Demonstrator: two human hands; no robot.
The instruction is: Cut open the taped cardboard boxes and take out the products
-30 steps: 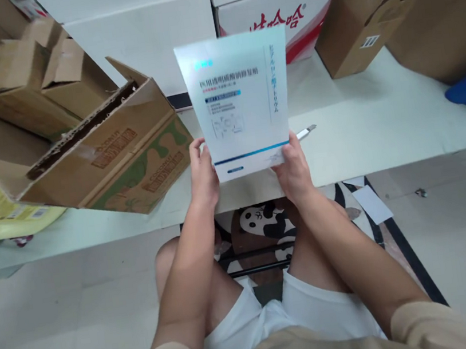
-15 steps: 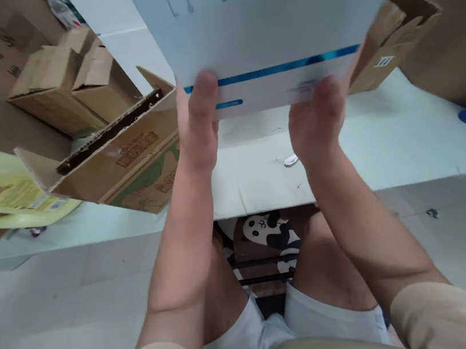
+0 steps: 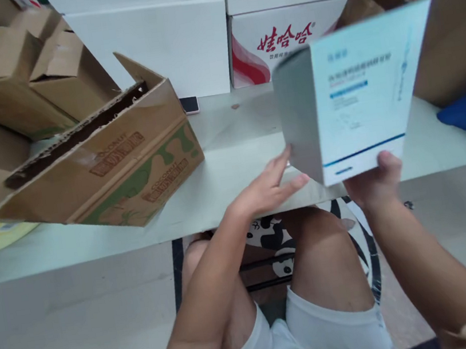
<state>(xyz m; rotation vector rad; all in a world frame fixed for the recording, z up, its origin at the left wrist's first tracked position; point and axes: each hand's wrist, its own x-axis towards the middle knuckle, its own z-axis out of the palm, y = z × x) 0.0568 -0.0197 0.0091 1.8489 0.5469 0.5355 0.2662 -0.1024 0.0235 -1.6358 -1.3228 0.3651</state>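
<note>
my right hand [image 3: 375, 183] grips the white printed carton [image 3: 358, 110] by its lower edge, thumb on the front. it's raised over the front of the white table [image 3: 236, 168], right of the coconut box [image 3: 128, 172], its long axis running up and leaning right, printed face toward me, shaded side leftward. my left hand [image 3: 257, 194] is spread, fingertips beside that side; i can't tell if they touch.

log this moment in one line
right hand: grips white box by its lower edge | left hand: open at box's side, contact unclear | coconut carton: on table, left of box
</note>
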